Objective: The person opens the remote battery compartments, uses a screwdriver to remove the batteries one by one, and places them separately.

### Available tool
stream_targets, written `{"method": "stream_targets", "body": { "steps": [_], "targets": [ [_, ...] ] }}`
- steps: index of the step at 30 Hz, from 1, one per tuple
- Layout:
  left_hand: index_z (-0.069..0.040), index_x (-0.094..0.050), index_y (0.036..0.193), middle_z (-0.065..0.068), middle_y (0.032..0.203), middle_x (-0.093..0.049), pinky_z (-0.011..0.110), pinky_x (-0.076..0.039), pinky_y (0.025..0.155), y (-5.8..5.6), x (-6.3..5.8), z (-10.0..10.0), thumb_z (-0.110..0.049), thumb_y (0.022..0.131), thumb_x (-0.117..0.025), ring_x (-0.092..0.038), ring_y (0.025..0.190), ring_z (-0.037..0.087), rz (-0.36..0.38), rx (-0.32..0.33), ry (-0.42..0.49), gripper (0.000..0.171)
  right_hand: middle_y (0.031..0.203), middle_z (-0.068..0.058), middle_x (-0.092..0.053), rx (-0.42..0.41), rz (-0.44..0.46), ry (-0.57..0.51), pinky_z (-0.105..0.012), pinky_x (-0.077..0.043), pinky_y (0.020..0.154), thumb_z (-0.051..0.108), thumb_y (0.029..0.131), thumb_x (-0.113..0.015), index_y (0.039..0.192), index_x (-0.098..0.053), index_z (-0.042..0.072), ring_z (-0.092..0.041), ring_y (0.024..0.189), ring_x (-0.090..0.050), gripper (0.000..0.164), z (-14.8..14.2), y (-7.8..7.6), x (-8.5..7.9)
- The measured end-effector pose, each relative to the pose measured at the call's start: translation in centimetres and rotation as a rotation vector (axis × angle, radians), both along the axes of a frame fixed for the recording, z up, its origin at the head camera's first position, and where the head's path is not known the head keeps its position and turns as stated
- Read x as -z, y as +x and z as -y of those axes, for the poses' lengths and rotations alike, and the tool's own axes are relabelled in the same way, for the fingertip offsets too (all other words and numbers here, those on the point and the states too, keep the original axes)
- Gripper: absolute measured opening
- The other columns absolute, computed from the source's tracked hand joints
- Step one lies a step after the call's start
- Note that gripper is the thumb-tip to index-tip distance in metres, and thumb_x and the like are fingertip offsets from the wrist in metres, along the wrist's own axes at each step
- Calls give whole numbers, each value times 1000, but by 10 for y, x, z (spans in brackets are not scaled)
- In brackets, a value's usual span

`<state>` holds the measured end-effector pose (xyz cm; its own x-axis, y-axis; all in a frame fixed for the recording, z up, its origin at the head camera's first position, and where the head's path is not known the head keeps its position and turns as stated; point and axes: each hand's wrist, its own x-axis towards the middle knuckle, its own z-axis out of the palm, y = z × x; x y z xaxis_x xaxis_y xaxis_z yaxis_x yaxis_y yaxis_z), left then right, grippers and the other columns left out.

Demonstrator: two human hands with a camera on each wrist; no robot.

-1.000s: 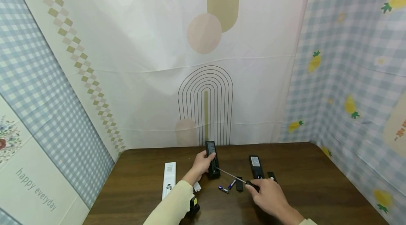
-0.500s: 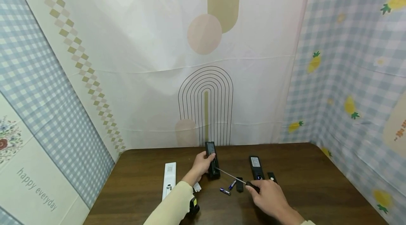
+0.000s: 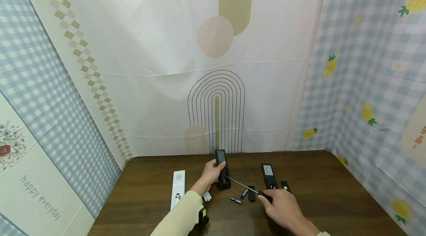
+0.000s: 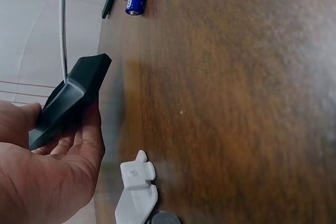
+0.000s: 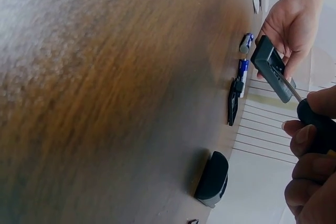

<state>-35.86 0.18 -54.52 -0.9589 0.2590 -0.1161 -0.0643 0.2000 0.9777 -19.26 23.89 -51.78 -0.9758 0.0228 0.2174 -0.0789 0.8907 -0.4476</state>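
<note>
In the head view my left hand grips a black remote control, tilted with its labelled back showing, thumb across it. My right hand holds a screwdriver by its dark handle. The long metal shaft reaches left, and its tip sits in the remote's open battery compartment. From the right wrist view, the fingers wrap the screwdriver handle and the shaft points into the remote. The left wrist view shows the thumb and fingers clasping the remote from both sides.
Two blue-and-silver batteries lie below the remote, beside a black battery cover. A second black remote and another small black cover lie to the right. A white remote and a white cover are at left.
The battery nearer me has shifted slightly right and settled on the table. Both hands, the remote and the screwdriver stay almost where they were.
</note>
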Motion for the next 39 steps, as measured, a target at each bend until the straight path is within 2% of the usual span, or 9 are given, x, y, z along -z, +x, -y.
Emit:
{"method": "stream_targets", "body": {
  "steps": [7,11,19,23,27,29,34,37,39],
  "targets": [
    [-4,-66,133,14,111,-76,33,-60,67,1,-4,3,-38,110,-60,-71,83,15,-3,4,-15,42,91,11,-82,21,-9,-15,-38,-58,70,38,96,-79,110,-85,23,-2,68,-63,21,-3,2,-1],
    [-1,-70,129,13,106,-79,34,-63,68,3,-4,6,-36,108,-65,-73,79,14,8,-5,-23,41,92,7,-83,38,-24,-28,-43,-61,75,37,97,-78,111,-84,19,-6,71,-66,24,-6,5,-1],
    [-1,-75,121,8,96,-78,32,-61,66,7,-3,8,-35,102,-73,-71,73,13,40,10,-107,39,68,9,-69,68,-14,-31,-34,-55,67,38,98,-77,117,-83,14,-4,54,-49,31,-13,11,-3],
    [-8,-68,85,-2,75,-64,30,-58,59,8,-2,5,-32,100,-77,-61,65,11,31,0,-145,30,87,4,-81,71,-54,-34,-38,-60,69,36,97,-79,113,-84,13,-3,61,-63,28,-15,14,-2],
    [-19,-44,64,0,70,-61,32,-61,57,13,2,2,-24,97,-81,-64,61,11,2,-42,-209,50,93,0,-83,74,-108,-27,-39,-62,69,32,95,-81,108,-84,12,-6,66,-70,24,-15,17,-4],
    [-19,-42,63,4,73,-65,34,-62,57,15,2,0,-22,95,-82,-68,60,15,-18,-68,-272,52,95,-2,-83,82,-132,-23,-38,-62,68,30,94,-82,108,-84,10,-7,66,-70,24,-16,17,-7],
    [-2,-61,82,18,87,-70,35,-63,56,10,-1,-5,-24,92,-85,-74,62,25,-26,-99,-393,34,101,-8,-84,91,-208,-7,-43,-62,69,28,94,-82,110,-83,7,-15,75,-75,26,-21,17,-14],
    [6,-67,95,21,86,-70,36,-63,53,8,-1,-5,-27,93,-85,-74,58,27,-3,-94,-411,37,101,-8,-84,91,-234,-2,-46,-62,70,27,94,-82,111,-83,6,-20,79,-77,27,-22,18,-14],
    [6,-67,94,20,79,-69,36,-61,49,7,-1,-5,-30,94,-83,-72,53,26,-2,-76,-432,40,100,-8,-84,92,-234,-2,-46,-61,69,27,94,-82,111,-83,6,-20,78,-77,27,-23,18,-14]
  ]
}}
